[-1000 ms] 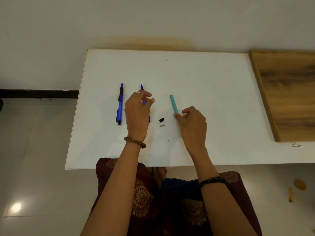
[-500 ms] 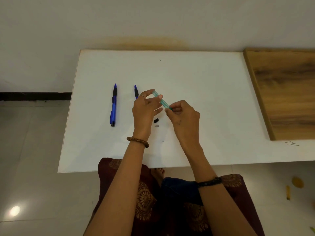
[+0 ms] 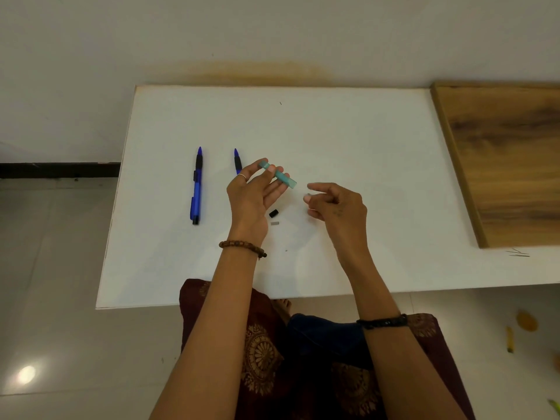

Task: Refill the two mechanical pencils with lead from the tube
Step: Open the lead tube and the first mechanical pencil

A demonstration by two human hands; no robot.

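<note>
My left hand [image 3: 254, 195] holds the teal lead tube [image 3: 283, 177] between thumb and fingers, a little above the white table [image 3: 348, 140]. My right hand [image 3: 336, 204] is just right of the tube's end, apart from it, fingertips pinched on something small I cannot make out. One blue mechanical pencil [image 3: 197, 186] lies whole at the left. The second blue pencil [image 3: 237, 161] lies beside it, its lower part hidden behind my left hand. A small black cap [image 3: 273, 213] and a small grey piece [image 3: 274, 223] lie on the table between my hands.
A wooden board [image 3: 509, 165] lies on the table's right side. A few thin dark sticks [image 3: 518, 253] rest near the board's front corner. The table's front edge is just past my wrists, with my lap below it.
The tube was picked up from the table by my right hand, passed to my left hand, and my right hand has now pulled away to the right of its end.
</note>
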